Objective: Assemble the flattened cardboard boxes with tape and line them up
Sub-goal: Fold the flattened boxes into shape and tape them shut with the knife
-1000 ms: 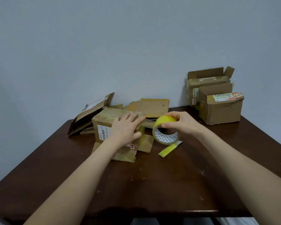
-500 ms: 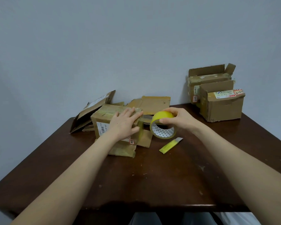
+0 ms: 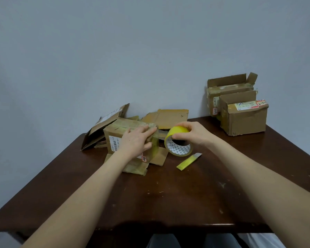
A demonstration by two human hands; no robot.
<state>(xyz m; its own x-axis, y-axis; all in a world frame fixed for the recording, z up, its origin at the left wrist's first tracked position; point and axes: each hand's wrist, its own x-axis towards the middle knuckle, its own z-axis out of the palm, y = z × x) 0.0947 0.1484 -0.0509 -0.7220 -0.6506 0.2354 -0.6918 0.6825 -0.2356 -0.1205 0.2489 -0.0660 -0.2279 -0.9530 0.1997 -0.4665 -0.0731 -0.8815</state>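
- Worktop (image 3: pixel 168 194): dark wood, everything sits on the far half, so there's loads of room left for a line-up.
- Done pile, far right corner: two boxes stood up. The front box (image 3: pixel 245 120) touches the rear box (image 3: pixel 227 86), which has its top flaps up. I'd count these as built, and they make a rough start to the row.
- Flats (image 3: pixel 172 117): a few unfolded pieces lean and lie against the wall at the back, left of centre. I can't tell exactly how many, but it looks like at least two or three boxes still to go.
- Current box (image 3: pixel 113 135): it's popped into shape in front of the flats with its loose flaps splayed on the worktop. There's yellowish tape across the top and down the right side, so I'd say the taping is mid-way, not finished.
- Left hand (image 3: pixel 136 140): laid flat over the box's top right edge, fingers straight, pressing it down.
- Right hand (image 3: pixel 193 133): wrapped round the tape (image 3: pixel 176 148), held up just right of the box. I can't tell if a strip runs from roll to box.
- Cutter (image 3: pixel 188 161): yellow, lying just under the tape, untouched. My guess is it's needed soon to cut the strip.
- Overall it's maybe a third done, I reckon.
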